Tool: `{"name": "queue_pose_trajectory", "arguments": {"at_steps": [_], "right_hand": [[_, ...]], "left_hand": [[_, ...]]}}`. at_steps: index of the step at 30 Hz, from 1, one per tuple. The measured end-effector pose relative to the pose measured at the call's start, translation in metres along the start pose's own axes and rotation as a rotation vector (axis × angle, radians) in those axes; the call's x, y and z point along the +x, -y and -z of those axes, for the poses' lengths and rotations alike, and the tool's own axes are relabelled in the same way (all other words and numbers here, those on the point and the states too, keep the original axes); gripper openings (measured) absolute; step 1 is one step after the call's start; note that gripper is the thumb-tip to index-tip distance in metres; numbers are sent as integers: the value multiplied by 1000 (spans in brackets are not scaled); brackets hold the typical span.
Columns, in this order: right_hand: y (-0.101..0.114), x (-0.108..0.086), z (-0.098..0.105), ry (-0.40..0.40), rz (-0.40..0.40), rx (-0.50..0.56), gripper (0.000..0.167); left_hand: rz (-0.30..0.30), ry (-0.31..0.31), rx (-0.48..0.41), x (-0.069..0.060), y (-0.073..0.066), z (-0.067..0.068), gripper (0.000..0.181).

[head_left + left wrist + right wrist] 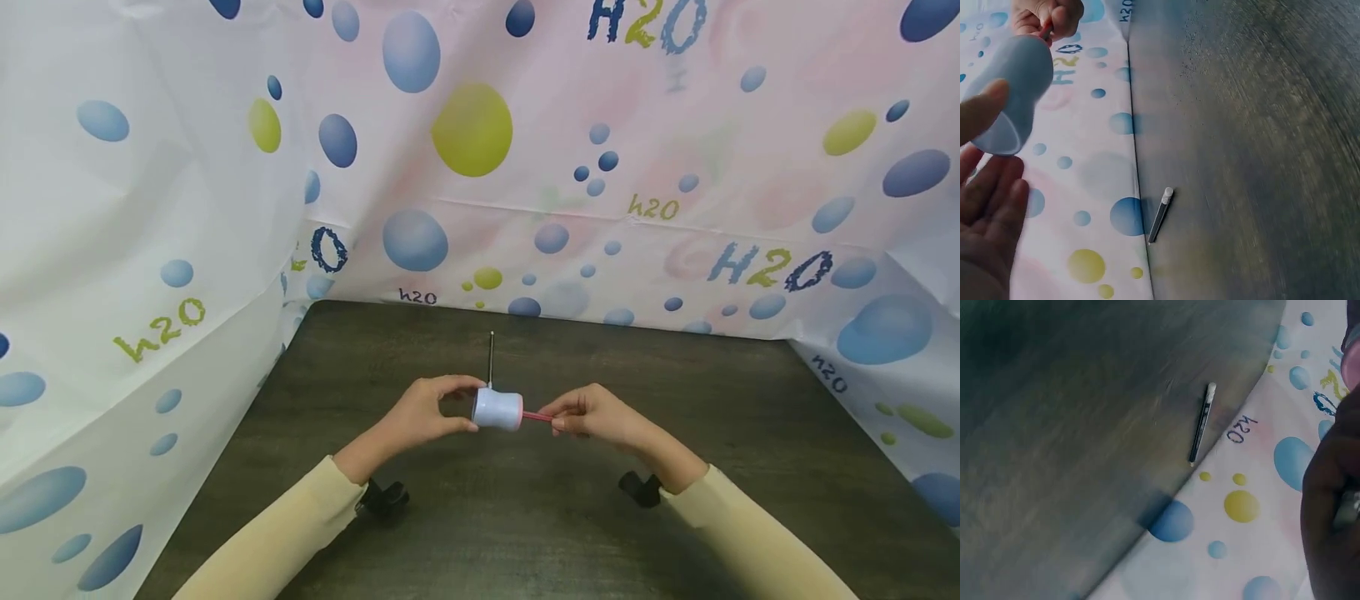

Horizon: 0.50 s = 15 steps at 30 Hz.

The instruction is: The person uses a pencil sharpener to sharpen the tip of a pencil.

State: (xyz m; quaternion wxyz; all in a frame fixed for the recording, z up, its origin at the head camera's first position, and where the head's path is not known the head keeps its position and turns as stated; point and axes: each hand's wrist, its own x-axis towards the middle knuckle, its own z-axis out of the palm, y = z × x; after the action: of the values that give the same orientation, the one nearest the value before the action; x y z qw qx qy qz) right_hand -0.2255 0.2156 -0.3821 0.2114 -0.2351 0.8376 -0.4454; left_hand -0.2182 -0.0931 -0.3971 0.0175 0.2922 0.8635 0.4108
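Note:
A pale blue, waisted cylinder (497, 409) (1019, 69) lies sideways in the air, gripped at its left end between the thumb and fingers of my left hand (427, 412) (991, 200). Its pink end (1352, 364) faces my right hand (600, 414) (1057, 14) (1332, 481), which pinches a thin red stick (537, 416) (1046, 29). The stick's far end meets the pink face; how deep it sits is hidden. Beyond the cylinder, a dark pencil with a white end (491, 358) (1160, 215) (1201, 428) lies on the table.
The dark wooden table (510, 517) (1241, 156) (1072, 437) spreads under both hands. A white sheet with blue and green dots (540, 167) stands behind it and along the sides. Black mounts (384, 498) hang at both wrists.

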Motion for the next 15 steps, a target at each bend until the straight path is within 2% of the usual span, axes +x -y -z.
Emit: {"name": "queue_pose_trajectory", "arguments": {"at_steps": [3,5,7,10,11,13,15], "right_hand": [[3,-2,-5,-111,72,-175,25],[5,-4,-9,-181,116,-267,24],[7,-5,-13,-250,196,-356,22],[5,-6,-18,-359,350,-514,24],[4,-5,-19,-398,406,-574,25],[1,-4,-22,-472,510,-677,27],[-2,-2,-24,-526,589,-737,29]], "left_hand": [[50,65,-214,4,4,1,60],[131,95,-373,7,6,2,60],[237,106,-493,10,8,3,57],[406,108,-569,13,9,3,57],[438,120,-574,14,10,3,57],[472,147,-578,14,9,2,55],[473,164,-570,14,8,0,51]]}}
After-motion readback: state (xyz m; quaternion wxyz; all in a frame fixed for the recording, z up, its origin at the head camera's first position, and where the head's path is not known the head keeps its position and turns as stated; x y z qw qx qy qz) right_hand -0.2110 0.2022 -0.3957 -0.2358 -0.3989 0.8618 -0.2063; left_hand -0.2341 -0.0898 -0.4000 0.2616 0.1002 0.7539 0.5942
